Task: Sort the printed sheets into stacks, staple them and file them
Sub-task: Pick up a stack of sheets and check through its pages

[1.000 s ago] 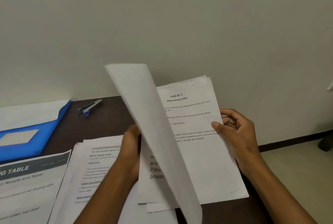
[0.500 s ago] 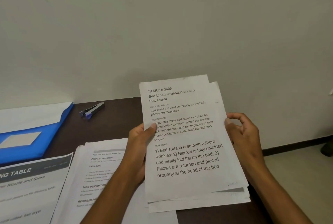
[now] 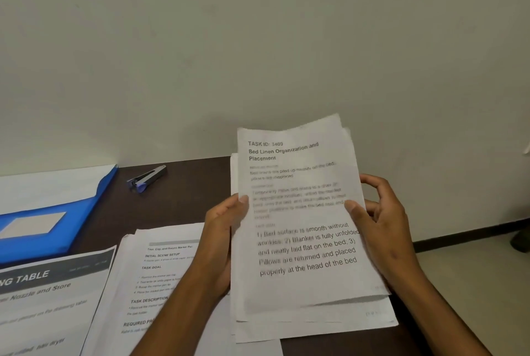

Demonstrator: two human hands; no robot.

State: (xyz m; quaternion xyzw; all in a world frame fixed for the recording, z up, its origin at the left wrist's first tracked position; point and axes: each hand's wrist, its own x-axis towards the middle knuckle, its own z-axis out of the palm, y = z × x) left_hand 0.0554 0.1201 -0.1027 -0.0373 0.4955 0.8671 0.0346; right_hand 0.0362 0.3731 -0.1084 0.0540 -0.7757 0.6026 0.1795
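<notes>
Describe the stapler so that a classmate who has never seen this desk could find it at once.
Start at the dark brown table and follow its far edge along the wall. The stapler lies there, between the blue folder and the sheets held in both hands. It is the only small metal thing, grey with a blue end, among flat paper.

Two bare forearms came up from the bottom edge. Left hand [image 3: 222,229] and right hand [image 3: 383,221] were both bare, with short nails. Any sleeves lay outside the head view.
</notes>
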